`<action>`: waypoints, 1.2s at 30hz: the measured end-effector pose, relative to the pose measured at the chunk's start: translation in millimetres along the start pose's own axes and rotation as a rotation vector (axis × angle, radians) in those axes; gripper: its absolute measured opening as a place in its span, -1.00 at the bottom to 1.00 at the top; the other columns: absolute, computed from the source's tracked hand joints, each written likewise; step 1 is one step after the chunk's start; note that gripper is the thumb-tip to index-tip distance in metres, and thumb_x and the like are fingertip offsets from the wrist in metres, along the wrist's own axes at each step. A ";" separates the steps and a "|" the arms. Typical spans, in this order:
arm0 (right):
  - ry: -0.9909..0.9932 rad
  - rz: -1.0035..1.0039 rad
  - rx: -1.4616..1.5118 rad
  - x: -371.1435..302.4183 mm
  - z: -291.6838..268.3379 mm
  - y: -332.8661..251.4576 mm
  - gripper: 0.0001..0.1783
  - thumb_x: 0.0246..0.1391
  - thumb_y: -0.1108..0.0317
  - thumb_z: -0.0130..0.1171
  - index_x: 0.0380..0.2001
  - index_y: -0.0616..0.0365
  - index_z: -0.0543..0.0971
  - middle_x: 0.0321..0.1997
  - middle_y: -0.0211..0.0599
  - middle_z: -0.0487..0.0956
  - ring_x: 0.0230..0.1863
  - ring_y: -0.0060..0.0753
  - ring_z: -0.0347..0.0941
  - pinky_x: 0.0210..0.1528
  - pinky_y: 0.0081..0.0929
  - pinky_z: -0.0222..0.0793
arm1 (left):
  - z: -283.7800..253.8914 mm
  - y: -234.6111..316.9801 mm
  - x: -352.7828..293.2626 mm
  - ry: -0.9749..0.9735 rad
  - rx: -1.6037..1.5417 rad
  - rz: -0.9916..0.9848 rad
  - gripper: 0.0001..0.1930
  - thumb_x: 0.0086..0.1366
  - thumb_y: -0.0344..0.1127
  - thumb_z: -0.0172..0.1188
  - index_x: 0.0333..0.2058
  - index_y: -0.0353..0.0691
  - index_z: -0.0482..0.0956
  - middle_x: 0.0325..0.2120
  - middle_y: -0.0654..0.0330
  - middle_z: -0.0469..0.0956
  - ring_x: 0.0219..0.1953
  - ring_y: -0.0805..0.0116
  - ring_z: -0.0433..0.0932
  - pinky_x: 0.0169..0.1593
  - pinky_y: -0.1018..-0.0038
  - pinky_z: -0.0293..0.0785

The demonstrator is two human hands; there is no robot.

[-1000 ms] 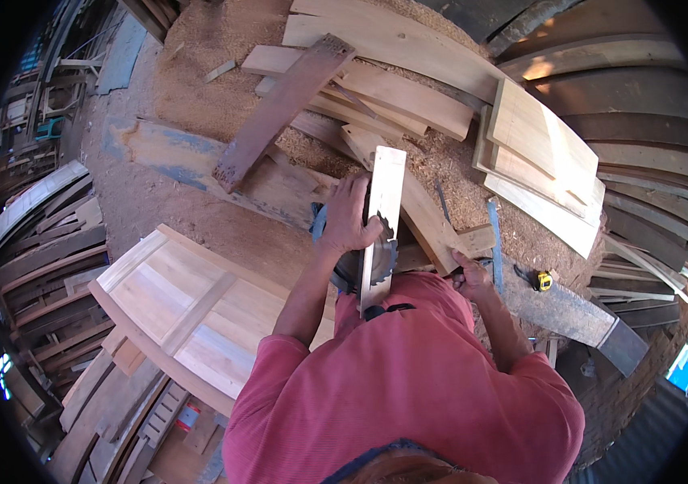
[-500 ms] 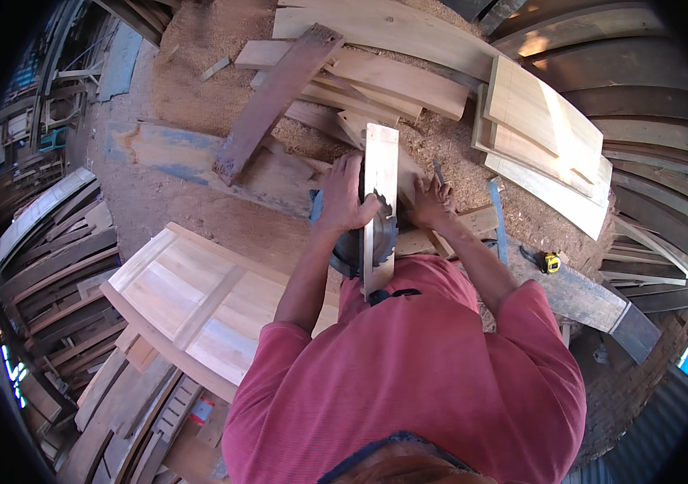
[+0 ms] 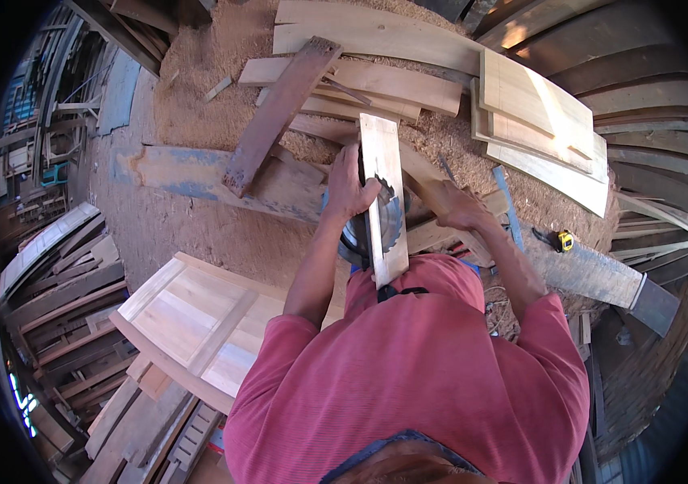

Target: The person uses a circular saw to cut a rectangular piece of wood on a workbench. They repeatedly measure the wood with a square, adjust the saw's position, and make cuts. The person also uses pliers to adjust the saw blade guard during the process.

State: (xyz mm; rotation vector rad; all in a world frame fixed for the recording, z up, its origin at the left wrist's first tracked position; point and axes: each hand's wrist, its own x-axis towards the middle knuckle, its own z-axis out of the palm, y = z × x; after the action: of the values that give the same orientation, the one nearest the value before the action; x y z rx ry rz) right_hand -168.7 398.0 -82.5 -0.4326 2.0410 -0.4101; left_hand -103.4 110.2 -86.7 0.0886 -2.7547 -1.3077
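A circular saw (image 3: pixel 352 242) stands in front of my lap, its toothed blade (image 3: pixel 390 211) showing through a slot in a long pale wooden base plate (image 3: pixel 384 149). My left hand (image 3: pixel 347 189) is closed on the saw's left side, with the thumb over the edge of the plate. To the right of the blade, my right hand (image 3: pixel 466 210) is closed around a light-brown piece of wood (image 3: pixel 428 177) that slants toward me. The fingertips of that hand are partly hidden, and the saw's body is mostly covered by the plate and my left hand.
A dark reddish plank (image 3: pixel 283 113) lies across pale boards (image 3: pixel 392 81) on sawdust. Stacked panels (image 3: pixel 533 105) stand at the far right, near a yellow tape measure (image 3: pixel 563 240) on a grey beam (image 3: pixel 602 278). At my left is a panelled wooden door (image 3: pixel 199 319).
My right hand has drawn back and to the right, away from the blade, with the piece of wood. My left hand stays on the saw, and its plate tilts slightly more. The view has shifted a little.
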 end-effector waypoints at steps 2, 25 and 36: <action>0.022 0.023 0.049 -23.2 14.3 17.6 0.25 -0.23 0.06 0.48 0.54 0.08 0.11 0.39 0.32 0.40 0.38 0.27 0.38 0.45 -0.01 0.27 | -1.0 -7.6 -2.5 0.017 -0.008 0.012 -0.33 0.00 -0.20 0.16 0.14 -0.35 0.39 -0.03 -0.25 0.50 0.04 -0.33 0.46 0.14 -0.03 0.41; 0.860 -0.834 1.659 -165.1 14.1 50.0 -0.39 0.17 0.39 0.38 0.25 0.32 0.44 0.13 -0.12 0.62 0.15 -0.12 0.62 0.19 -0.15 0.59 | 14.8 -23.7 15.7 -0.058 0.036 -0.026 -0.24 0.08 -0.05 0.25 0.25 -0.22 0.31 0.13 -0.19 0.50 0.19 -0.30 0.45 0.23 -0.10 0.42; 1.085 -0.643 1.855 -83.7 83.6 34.5 -0.61 0.25 0.62 0.22 0.13 0.31 0.51 0.07 -0.19 0.64 0.05 -0.26 0.65 0.13 -0.19 0.65 | 16.7 -14.9 9.0 -0.051 0.088 -0.008 -0.23 0.08 -0.01 0.26 0.25 -0.19 0.30 0.17 -0.13 0.46 0.24 -0.25 0.41 0.21 -0.18 0.36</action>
State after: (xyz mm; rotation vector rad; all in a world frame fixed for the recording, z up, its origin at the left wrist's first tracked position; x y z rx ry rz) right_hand -61.2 457.8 -74.2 0.4645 1.3276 -2.9554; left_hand -114.0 112.8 -108.1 0.0736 -2.8574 -1.2068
